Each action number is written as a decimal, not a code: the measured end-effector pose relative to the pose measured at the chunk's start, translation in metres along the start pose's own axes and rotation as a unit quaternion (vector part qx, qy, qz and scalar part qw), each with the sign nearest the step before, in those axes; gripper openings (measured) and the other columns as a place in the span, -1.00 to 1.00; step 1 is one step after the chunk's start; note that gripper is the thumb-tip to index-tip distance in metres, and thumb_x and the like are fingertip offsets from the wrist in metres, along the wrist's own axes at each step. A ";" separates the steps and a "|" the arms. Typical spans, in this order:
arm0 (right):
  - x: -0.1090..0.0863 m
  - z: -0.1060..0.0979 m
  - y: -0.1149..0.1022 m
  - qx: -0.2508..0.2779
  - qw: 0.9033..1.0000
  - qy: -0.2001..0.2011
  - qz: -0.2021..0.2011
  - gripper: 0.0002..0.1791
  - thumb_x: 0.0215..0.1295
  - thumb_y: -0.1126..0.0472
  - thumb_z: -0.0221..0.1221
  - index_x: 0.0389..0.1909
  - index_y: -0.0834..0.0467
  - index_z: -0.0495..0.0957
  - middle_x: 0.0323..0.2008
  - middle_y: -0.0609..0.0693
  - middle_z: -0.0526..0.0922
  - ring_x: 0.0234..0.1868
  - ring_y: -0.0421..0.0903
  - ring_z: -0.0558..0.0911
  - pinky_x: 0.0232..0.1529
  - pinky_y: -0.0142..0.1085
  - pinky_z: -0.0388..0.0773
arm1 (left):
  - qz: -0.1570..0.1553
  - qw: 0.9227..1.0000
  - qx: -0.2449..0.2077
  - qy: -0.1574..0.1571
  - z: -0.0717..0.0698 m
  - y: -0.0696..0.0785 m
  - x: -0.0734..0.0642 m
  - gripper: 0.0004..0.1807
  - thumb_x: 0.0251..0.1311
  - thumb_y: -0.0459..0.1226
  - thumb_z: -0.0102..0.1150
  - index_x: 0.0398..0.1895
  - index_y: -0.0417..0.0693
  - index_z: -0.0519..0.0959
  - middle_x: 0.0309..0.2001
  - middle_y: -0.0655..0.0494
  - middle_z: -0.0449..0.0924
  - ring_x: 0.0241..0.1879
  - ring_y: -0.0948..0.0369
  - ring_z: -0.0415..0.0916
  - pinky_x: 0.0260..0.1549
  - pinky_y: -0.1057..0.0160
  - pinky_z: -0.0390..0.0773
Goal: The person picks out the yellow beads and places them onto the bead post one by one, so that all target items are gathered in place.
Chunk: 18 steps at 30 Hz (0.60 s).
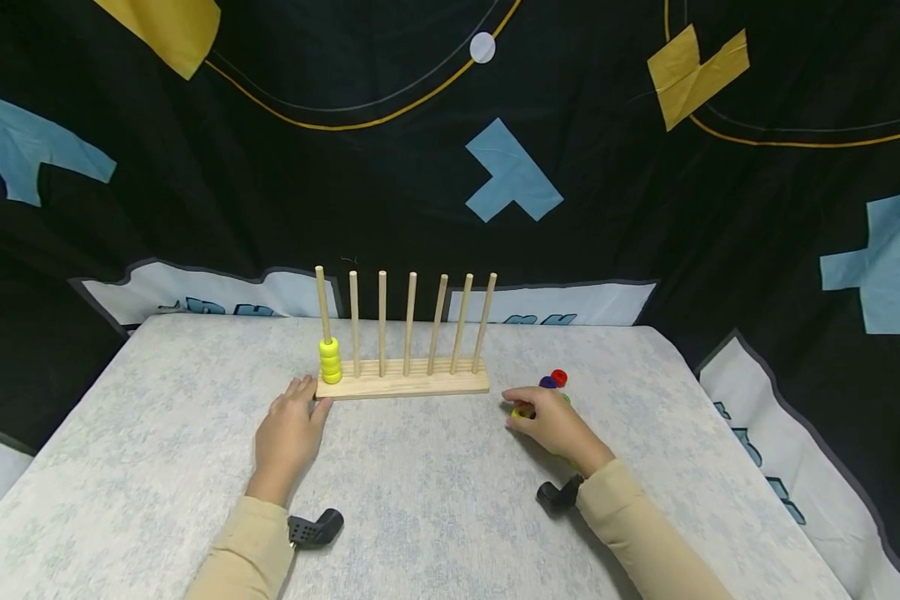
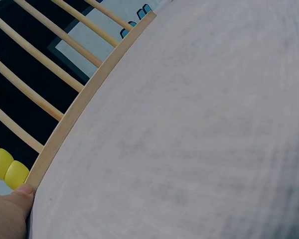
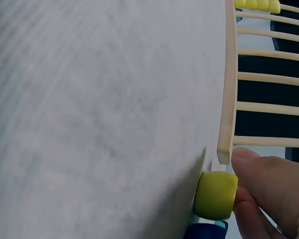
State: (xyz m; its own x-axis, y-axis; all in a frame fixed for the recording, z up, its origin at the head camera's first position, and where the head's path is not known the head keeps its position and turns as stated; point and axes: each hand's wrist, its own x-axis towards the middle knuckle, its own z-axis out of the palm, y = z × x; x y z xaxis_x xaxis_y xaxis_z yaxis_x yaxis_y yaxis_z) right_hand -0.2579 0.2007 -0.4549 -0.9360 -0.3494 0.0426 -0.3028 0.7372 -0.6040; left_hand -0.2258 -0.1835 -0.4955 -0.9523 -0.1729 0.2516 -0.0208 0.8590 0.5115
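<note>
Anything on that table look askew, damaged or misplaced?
Nothing stands out. The pale wooden rack sits flat on the mottled white table, its seven slim pegs unbroken, with round yellow beads stacked neatly on the leftmost. A round red bead and a dark blue bead lie loose by the right hand.

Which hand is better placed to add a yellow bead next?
Probably the right hand: it is at a loose yellow bead near the right end of the rack, while the left hand is at its left end, away from that bead.

Blue lettering [image 1: 747, 447], white cloth [image 1: 787, 456], unreadable
</note>
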 end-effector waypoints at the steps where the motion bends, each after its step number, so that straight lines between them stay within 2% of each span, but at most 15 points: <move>1: -0.001 0.000 0.000 0.000 1.000 0.003 0.000 -0.52 0.22 0.26 0.37 0.18 0.18 0.59 0.13 0.05 0.68 0.07 -0.02 0.69 0.12 -0.10 0.64 | -0.001 1.000 0.000 0.000 0.000 0.000 0.000 -0.42 0.45 -0.11 0.06 0.39 -0.29 0.34 0.42 -0.25 0.31 0.42 -0.28 0.22 0.25 -0.40 0.30; 4: -0.003 -0.002 0.002 -0.012 1.000 0.008 0.004 -0.52 0.22 0.25 0.37 0.18 0.20 0.59 0.12 0.07 0.68 0.08 0.00 0.69 0.13 -0.08 0.64 | -0.003 1.000 0.000 -0.001 -0.001 0.000 0.000 -0.42 0.45 -0.12 0.06 0.39 -0.29 0.34 0.42 -0.25 0.30 0.42 -0.28 0.22 0.25 -0.39 0.31; 11: -0.004 -0.005 0.002 -0.082 0.997 -0.009 -0.006 -0.59 0.20 0.22 0.39 0.08 0.21 0.65 0.01 0.08 0.73 0.01 -0.04 0.69 0.09 -0.09 0.65 | -0.002 1.000 -0.002 0.002 -0.001 0.001 0.000 -0.42 0.45 -0.12 0.07 0.38 -0.30 0.35 0.42 -0.25 0.31 0.41 -0.28 0.22 0.24 -0.40 0.32; 14: -0.004 -0.007 0.000 -0.076 0.997 -0.008 -0.013 -0.63 0.17 0.22 0.41 0.01 0.21 0.68 -0.07 0.04 0.75 -0.09 -0.12 0.69 0.01 -0.14 0.67 | 0.001 1.000 -0.002 0.004 -0.001 0.000 0.000 -0.42 0.44 -0.12 0.07 0.38 -0.29 0.36 0.41 -0.26 0.32 0.41 -0.28 0.23 0.23 -0.40 0.33; 18: -0.003 -0.006 -0.001 -0.042 0.999 0.005 -0.010 -0.63 0.12 0.19 0.45 -0.04 0.19 0.69 -0.15 -0.04 0.75 -0.19 -0.22 0.66 -0.09 -0.25 0.67 | 0.004 1.000 -0.006 0.004 0.000 -0.001 -0.001 -0.43 0.45 -0.12 0.07 0.38 -0.28 0.36 0.41 -0.26 0.32 0.40 -0.28 0.24 0.22 -0.40 0.34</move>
State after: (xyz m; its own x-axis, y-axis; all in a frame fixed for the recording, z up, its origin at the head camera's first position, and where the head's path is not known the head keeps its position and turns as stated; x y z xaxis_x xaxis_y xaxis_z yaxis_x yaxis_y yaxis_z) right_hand -0.2561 0.2043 -0.4494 -0.9311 -0.3594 0.0616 -0.3351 0.7766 -0.5334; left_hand -0.2252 -0.1840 -0.4961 -0.9499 -0.1708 0.2618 -0.0106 0.8547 0.5190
